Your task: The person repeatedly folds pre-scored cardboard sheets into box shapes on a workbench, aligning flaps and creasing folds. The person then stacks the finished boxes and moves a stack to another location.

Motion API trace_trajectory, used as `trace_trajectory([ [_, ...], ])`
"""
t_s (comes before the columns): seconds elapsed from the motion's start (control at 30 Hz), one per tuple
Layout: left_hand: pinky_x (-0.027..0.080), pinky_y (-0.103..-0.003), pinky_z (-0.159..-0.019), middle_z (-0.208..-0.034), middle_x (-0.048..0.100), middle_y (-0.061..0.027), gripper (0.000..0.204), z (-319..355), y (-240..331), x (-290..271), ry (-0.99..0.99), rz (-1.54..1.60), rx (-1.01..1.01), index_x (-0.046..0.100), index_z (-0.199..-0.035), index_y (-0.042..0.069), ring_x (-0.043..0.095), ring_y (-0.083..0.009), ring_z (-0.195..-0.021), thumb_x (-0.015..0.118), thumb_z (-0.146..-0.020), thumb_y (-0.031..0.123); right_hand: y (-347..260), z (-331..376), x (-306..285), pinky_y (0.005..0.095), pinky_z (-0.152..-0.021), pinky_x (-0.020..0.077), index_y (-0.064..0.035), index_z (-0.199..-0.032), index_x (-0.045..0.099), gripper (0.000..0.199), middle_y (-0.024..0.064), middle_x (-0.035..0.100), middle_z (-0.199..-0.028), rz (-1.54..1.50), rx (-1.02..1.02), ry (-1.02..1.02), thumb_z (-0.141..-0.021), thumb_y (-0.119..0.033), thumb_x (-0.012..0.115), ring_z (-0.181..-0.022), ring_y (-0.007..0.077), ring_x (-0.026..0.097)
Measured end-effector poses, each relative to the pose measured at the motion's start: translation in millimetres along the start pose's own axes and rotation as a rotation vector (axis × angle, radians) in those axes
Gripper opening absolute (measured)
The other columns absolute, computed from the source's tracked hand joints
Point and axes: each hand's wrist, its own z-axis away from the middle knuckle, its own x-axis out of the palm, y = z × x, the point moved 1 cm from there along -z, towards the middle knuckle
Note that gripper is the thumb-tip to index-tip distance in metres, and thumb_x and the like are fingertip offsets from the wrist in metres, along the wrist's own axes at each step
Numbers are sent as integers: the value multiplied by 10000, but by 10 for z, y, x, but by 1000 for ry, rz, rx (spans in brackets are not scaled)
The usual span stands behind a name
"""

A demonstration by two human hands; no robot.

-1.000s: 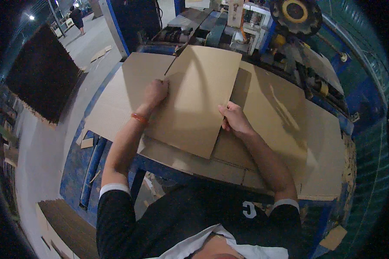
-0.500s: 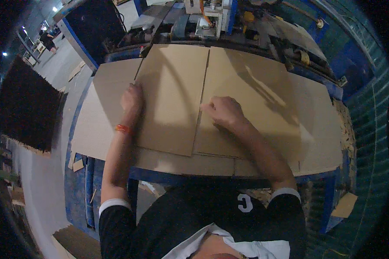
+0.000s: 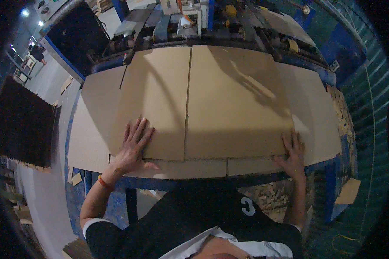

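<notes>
A large flat brown cardboard sheet (image 3: 212, 103) with a fold crease down its middle lies on top of a wider stack of cardboard (image 3: 95, 129) on a blue work table. My left hand (image 3: 132, 146) lies flat, fingers spread, on the sheet's near left corner. My right hand (image 3: 293, 152) rests flat at the sheet's near right corner, fingers pointing away from me. Neither hand grips anything. An orange band circles my left wrist.
A machine with rollers and metal parts (image 3: 181, 21) runs along the table's far edge. A dark panel (image 3: 21, 121) stands on the floor at the left. Cardboard scraps (image 3: 348, 190) lie on the floor at the right. A person (image 3: 38, 52) stands far off at the upper left.
The top sheet has swung square to the table and lies flat. My right hand moved from the sheet's middle out to its near right corner; my left slid toward me.
</notes>
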Motion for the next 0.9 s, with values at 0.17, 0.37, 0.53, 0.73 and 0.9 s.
trace_trajectory([
  [0.17, 161, -523, -1067, -1392, 293, -196, 951, -125, -41, -63, 96, 67, 18, 311, -1346, 48, 248, -376, -1298, 698, -610, 510, 124, -187, 64, 470, -1079, 178, -179, -1312, 436, 743, 126, 231, -1449, -156, -152, 42, -658, -363, 735, -1329, 379, 176],
  [0.37, 247, -491, -1047, -1333, 384, -183, 826, -285, -185, -27, 375, 65, 117, 319, -1329, 25, 345, -365, -1242, 669, -694, 420, 129, -546, 19, 435, -1060, 246, -101, -1232, 512, 658, 121, 323, -1407, -161, -180, 52, -624, -220, 733, -1311, 357, 246],
  [0.53, 286, -483, -1030, -1325, 398, -161, 753, -969, -365, 105, 437, -26, 49, 331, -1326, 42, 370, -339, -1226, 655, -733, 371, 138, -1216, 101, 406, -977, 361, -73, -1194, 535, 565, 161, 402, -1336, -124, -210, 92, -700, -297, 692, -1197, 363, 405],
  [0.73, 252, -469, -1036, -1308, 412, -170, 674, -1573, -548, 2, 521, -237, -7, 337, -1326, 48, 362, -331, -1228, 642, -771, 281, 56, -1800, 166, 412, -927, 392, -45, -1108, 591, 495, 202, 447, -1281, -130, -99, 240, -770, -404, 637, -1153, 379, 441],
  [0.9, 277, -428, -1024, -1295, 419, -235, 621, -586, -705, -46, 709, -162, -240, 368, -1293, -32, 386, -375, -1207, 645, -777, 171, 422, -1149, 40, 452, -1022, 297, -50, -1221, 497, 547, 234, 320, -1368, 69, -10, 456, -806, -394, 590, -1261, 420, 294],
])
